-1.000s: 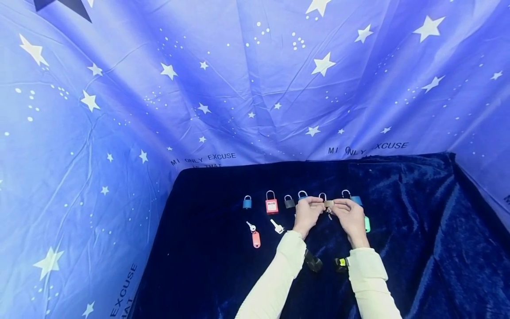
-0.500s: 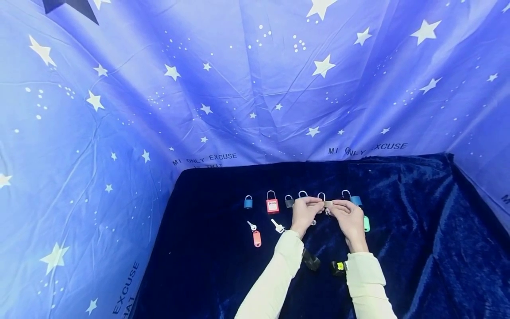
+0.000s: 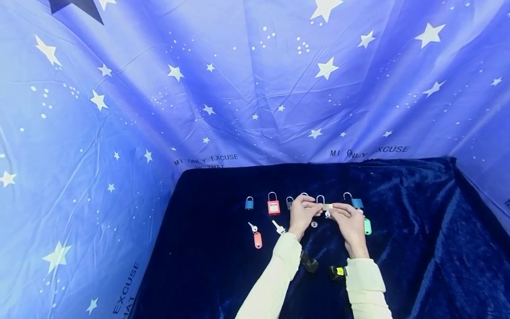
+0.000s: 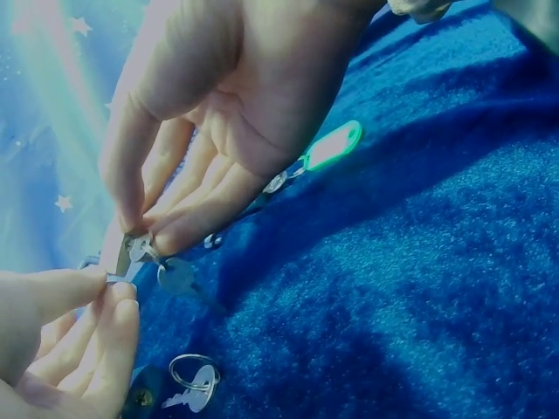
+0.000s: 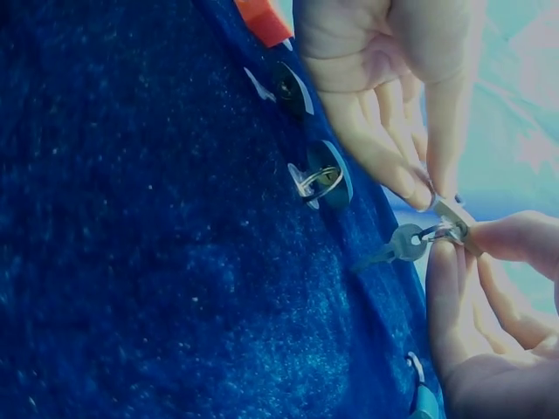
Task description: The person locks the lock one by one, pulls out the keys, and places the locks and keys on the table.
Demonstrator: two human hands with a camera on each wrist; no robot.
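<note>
Both hands hold a small brass padlock point(image 3: 327, 207) between them, its silver shackle point(image 3: 320, 199) pointing away. My left hand point(image 3: 303, 217) pinches the left end of the body with thumb and fingertips. At the right end, the thumb and fingers of my right hand point(image 3: 349, 225) pinch the body. A key point(image 5: 452, 230) sits at the keyhole face, close by the right fingertips in the right wrist view. From its ring dangles a second key point(image 5: 408, 243). The left hand partly covers a black padlock point(image 3: 289, 203) and another padlock's shackle behind it.
Left of the hands stand a blue padlock point(image 3: 249, 204) and a red padlock point(image 3: 273, 207). Before them lie keys with an orange tag point(image 3: 257, 240) and a larger key point(image 3: 279, 227). At right are a blue padlock point(image 3: 357, 203) with raised shackle and a green tag point(image 3: 367, 226).
Both hands have shifted slightly left with the brass padlock. The left hand now covers more of the black padlock, and a key behind it has come into view.
</note>
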